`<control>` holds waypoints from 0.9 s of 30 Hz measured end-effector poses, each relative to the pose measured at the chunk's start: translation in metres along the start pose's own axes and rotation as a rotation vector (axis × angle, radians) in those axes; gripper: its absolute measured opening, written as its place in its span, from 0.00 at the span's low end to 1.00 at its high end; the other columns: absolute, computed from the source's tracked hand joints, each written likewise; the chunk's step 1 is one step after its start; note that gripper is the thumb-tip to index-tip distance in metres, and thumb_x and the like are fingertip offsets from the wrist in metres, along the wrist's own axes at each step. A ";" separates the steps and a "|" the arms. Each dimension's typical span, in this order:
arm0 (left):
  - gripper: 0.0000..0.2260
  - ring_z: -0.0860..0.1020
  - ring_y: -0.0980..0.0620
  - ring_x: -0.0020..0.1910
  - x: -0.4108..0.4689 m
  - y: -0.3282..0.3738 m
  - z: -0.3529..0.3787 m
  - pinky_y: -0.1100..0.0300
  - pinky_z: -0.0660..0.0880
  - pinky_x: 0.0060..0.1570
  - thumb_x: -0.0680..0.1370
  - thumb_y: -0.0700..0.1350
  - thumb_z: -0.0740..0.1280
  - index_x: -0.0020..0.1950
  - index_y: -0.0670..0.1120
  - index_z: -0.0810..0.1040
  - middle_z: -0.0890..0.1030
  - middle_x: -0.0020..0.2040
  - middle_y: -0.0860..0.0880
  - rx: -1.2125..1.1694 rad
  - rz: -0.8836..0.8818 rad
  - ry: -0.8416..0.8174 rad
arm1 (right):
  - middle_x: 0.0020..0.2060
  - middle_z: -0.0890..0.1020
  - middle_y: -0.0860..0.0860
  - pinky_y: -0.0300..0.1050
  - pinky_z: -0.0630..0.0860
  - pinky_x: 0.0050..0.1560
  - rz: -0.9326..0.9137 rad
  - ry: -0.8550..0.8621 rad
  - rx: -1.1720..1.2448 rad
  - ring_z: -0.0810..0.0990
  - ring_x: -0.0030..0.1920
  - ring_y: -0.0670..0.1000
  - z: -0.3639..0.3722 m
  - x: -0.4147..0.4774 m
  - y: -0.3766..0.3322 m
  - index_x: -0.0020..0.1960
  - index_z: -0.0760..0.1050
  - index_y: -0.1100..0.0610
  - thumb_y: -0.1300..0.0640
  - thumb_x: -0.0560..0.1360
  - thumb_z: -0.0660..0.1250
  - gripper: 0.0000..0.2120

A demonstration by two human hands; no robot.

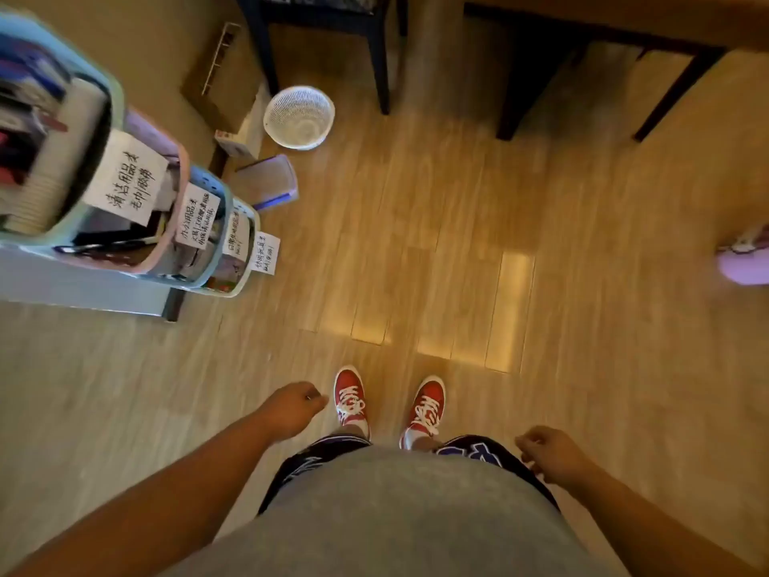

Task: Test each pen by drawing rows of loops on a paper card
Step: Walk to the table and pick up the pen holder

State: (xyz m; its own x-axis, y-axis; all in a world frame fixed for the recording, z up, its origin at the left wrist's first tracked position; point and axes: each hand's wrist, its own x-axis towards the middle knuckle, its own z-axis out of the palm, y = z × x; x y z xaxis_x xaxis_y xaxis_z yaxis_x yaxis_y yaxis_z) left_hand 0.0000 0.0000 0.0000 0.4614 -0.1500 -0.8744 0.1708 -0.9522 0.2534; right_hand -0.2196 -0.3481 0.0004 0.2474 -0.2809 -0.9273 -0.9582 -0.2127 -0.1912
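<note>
Far left: stacked bins (pixel 112 89) are sitting tier on tier, each carrying a handwritten label (pixel 125 177) that is facing outward, presumably so the contents can be read from standing height. Dark slender items are showing in the second tier (pens? too blurred to tell). Just beyond, on the floor (pixel 437 243), a white basket (pixel 298 117) and a lidded box (pixel 268 181) are lying against the wall side, out of the walking lane.

Centre, low: the left hand (pixel 291 408) is hanging out from the hip, fingers loosely curled and holding nothing. The red shoes (pixel 351 399) are standing side by side, toes pointing towards the open floor. The right hand (pixel 549 456) is hanging likewise, fingers loosely curled and holding nothing. Both arms are reading as idle, nothing being carried.

Upper right: a desk (pixel 624 18) is showing only its edge and dark legs, with a chair (pixel 383 68) to its left. No pen or paper card is making itself out anywhere, so the testing is judged not yet begun; fetching pens is looking like the step in hand.
</note>
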 end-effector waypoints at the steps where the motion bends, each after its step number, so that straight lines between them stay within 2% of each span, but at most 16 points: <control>1: 0.13 0.79 0.49 0.49 0.001 0.005 0.003 0.51 0.77 0.54 0.80 0.54 0.63 0.57 0.46 0.78 0.80 0.52 0.46 0.006 0.005 0.011 | 0.43 0.82 0.60 0.45 0.72 0.35 -0.007 -0.006 0.003 0.79 0.38 0.56 -0.004 0.003 0.002 0.49 0.77 0.63 0.56 0.80 0.64 0.10; 7: 0.13 0.78 0.51 0.48 0.000 0.028 -0.008 0.56 0.74 0.48 0.79 0.54 0.63 0.55 0.47 0.78 0.81 0.52 0.48 -0.007 0.040 0.071 | 0.43 0.82 0.59 0.45 0.73 0.36 -0.048 0.014 -0.048 0.80 0.39 0.55 -0.043 0.020 -0.037 0.51 0.76 0.62 0.54 0.81 0.63 0.10; 13: 0.14 0.77 0.50 0.53 0.016 0.018 -0.040 0.59 0.72 0.51 0.80 0.53 0.64 0.57 0.44 0.78 0.80 0.56 0.45 -0.024 -0.044 0.060 | 0.46 0.82 0.61 0.46 0.73 0.39 -0.176 0.041 -0.035 0.79 0.40 0.56 -0.081 0.045 -0.138 0.53 0.77 0.64 0.54 0.80 0.64 0.12; 16: 0.14 0.76 0.49 0.54 0.036 0.012 -0.066 0.60 0.70 0.50 0.80 0.53 0.64 0.57 0.43 0.78 0.79 0.57 0.45 -0.026 -0.091 0.055 | 0.48 0.82 0.62 0.48 0.73 0.42 -0.220 0.057 -0.025 0.80 0.44 0.59 -0.097 0.054 -0.200 0.54 0.76 0.64 0.55 0.80 0.64 0.12; 21: 0.13 0.77 0.49 0.50 0.083 0.022 -0.129 0.60 0.70 0.47 0.80 0.52 0.64 0.54 0.44 0.78 0.80 0.53 0.45 -0.038 -0.090 0.034 | 0.49 0.82 0.64 0.48 0.71 0.41 -0.213 0.089 0.005 0.78 0.41 0.57 -0.121 0.067 -0.284 0.55 0.76 0.65 0.56 0.81 0.63 0.12; 24: 0.13 0.78 0.47 0.49 0.108 0.045 -0.171 0.58 0.72 0.47 0.80 0.51 0.64 0.52 0.42 0.78 0.81 0.51 0.44 -0.075 -0.067 0.031 | 0.48 0.81 0.64 0.48 0.71 0.39 -0.191 0.085 0.025 0.78 0.40 0.57 -0.136 0.072 -0.311 0.54 0.76 0.65 0.56 0.81 0.63 0.12; 27: 0.13 0.80 0.44 0.49 0.129 0.080 -0.211 0.54 0.75 0.52 0.80 0.50 0.64 0.52 0.41 0.78 0.81 0.50 0.42 -0.123 -0.031 0.014 | 0.46 0.82 0.61 0.48 0.72 0.39 -0.162 0.119 0.048 0.79 0.39 0.56 -0.153 0.081 -0.321 0.53 0.76 0.62 0.55 0.81 0.64 0.10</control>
State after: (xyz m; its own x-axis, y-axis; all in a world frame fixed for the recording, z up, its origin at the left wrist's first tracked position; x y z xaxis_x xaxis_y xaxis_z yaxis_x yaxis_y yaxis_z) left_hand 0.2564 -0.0394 -0.0049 0.4661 -0.1165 -0.8770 0.2901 -0.9164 0.2759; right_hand 0.1302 -0.4459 0.0363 0.4111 -0.3556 -0.8394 -0.9097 -0.2197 -0.3525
